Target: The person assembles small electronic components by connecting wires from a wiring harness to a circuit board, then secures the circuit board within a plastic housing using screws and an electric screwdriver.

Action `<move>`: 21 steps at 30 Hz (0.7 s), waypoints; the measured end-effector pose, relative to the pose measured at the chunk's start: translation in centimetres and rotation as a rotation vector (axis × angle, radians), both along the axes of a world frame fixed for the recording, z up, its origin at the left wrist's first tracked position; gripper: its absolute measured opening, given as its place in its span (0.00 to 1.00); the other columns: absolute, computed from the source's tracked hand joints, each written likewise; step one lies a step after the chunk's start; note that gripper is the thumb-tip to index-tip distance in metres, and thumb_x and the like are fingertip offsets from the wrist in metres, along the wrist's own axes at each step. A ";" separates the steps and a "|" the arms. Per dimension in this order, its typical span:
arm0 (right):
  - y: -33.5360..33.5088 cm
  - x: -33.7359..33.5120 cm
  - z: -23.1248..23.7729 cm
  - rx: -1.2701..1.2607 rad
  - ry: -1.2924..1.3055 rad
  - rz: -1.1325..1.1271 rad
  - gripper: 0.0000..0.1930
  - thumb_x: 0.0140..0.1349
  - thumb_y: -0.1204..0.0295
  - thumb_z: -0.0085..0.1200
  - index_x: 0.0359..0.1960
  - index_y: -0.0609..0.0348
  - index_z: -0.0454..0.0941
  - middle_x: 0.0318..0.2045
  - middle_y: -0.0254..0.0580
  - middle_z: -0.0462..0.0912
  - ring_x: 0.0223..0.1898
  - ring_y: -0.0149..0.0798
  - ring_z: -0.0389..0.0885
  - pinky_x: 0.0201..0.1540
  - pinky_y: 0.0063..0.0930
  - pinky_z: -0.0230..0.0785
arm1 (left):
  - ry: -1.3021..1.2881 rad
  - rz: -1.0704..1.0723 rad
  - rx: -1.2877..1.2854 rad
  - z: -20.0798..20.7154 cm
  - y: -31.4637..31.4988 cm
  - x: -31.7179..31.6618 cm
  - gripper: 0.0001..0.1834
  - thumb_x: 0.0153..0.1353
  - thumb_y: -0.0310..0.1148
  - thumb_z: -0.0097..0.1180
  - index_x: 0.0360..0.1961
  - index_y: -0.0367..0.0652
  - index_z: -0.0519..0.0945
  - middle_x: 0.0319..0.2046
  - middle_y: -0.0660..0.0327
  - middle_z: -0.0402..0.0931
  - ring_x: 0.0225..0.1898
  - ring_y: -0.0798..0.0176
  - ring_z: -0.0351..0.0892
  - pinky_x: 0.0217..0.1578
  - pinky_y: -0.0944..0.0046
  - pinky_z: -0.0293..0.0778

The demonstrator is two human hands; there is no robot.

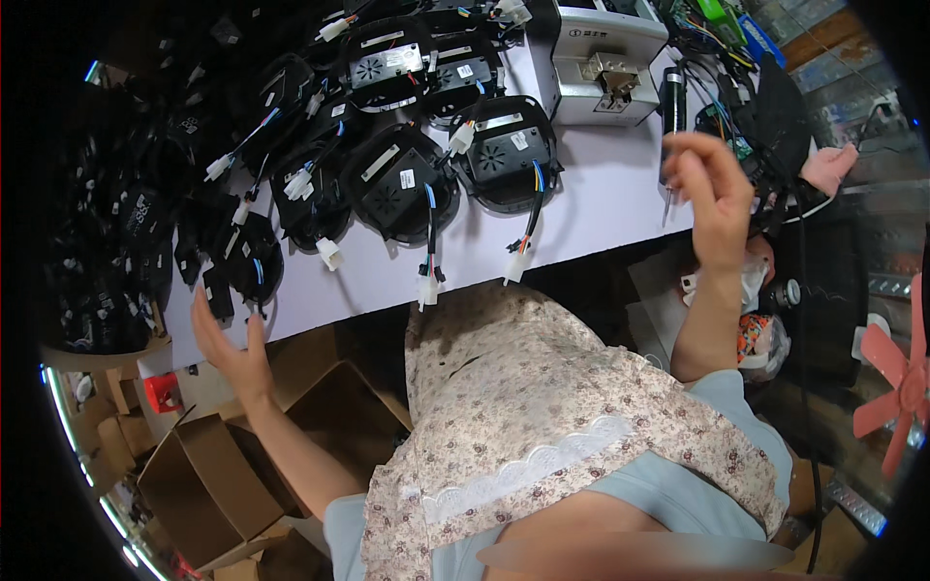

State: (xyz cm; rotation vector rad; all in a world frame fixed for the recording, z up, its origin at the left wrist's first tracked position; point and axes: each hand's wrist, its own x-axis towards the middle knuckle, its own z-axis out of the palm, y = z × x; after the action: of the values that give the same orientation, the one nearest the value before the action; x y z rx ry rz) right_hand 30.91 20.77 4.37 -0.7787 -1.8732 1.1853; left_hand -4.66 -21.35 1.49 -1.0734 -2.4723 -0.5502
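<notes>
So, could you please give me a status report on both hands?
Left hand open, beside black rectangular piece. Right hand at slim black screwdriver, contact unclear. Rounded black plastic units with white connectors lie between.

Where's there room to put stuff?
The white table is bare in front of the silver machine, between the rightmost round part and the screwdriver. So is a strip between the left hand and a white plug. Heaped black parts crowd the far left.

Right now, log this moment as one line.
left hand: open, by black part | right hand: at screwdriver, grip unclear | black housings: on white table
</notes>
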 end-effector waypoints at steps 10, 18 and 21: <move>8.6 0.5 -6.8 0.132 -0.604 -0.359 0.35 0.58 0.59 0.63 0.66 0.59 0.70 0.39 0.47 0.83 0.36 0.48 0.84 0.46 0.42 0.75 | -0.386 -0.840 -0.008 2.7 23.2 15.0 0.30 0.56 0.18 0.63 0.62 0.38 0.76 0.62 0.46 0.73 0.60 0.41 0.75 0.59 0.51 0.72; 7.4 1.4 -4.7 -0.780 0.547 0.319 0.32 0.74 0.51 0.44 0.64 0.72 0.66 0.31 0.37 0.72 0.21 0.28 0.75 0.19 0.19 0.68 | -0.249 -0.605 -0.202 -1.8 27.4 12.4 0.32 0.59 0.24 0.66 0.65 0.39 0.72 0.63 0.50 0.70 0.63 0.41 0.71 0.63 0.45 0.67; 7.3 0.4 -3.0 -0.740 0.797 0.454 0.36 0.76 0.41 0.37 0.65 0.67 0.65 0.34 0.41 0.75 0.19 0.29 0.73 0.18 0.22 0.67 | -0.174 -0.617 -0.185 -2.4 27.8 12.1 0.30 0.57 0.25 0.67 0.63 0.40 0.74 0.61 0.51 0.72 0.61 0.41 0.73 0.62 0.46 0.69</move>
State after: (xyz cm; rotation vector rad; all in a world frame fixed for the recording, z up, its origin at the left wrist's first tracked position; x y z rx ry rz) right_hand 31.33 28.06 1.38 -0.1434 -0.9390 2.1365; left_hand 7.39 6.41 -0.88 -1.9606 -2.3402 -0.6124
